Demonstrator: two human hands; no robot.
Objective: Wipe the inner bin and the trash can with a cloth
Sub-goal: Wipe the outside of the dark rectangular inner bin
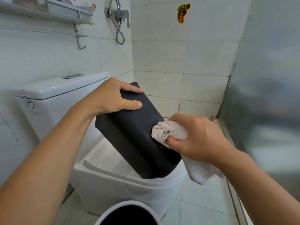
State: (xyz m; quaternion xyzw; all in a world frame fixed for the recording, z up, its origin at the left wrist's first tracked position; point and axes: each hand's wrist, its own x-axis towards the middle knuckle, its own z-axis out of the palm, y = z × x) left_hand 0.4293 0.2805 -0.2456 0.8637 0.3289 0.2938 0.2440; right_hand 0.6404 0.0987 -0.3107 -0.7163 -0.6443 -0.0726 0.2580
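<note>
Floor [203, 207]: pale square tiles with grey grout lines. White toilet [123, 184] stands on it, lid closed. White-rimmed trash can [129, 213] with dark interior stands on the floor just in front of the toilet, cut off by the bottom frame edge.

Both forearms reached fwd, bare; left hand [112, 96] sat higher, fingers and thumb curled over the inner bin [134, 135]; right hand [198, 137] lower, knuckles up, fingers bunched round the cloth [168, 132], pressing it against the bin.
</note>
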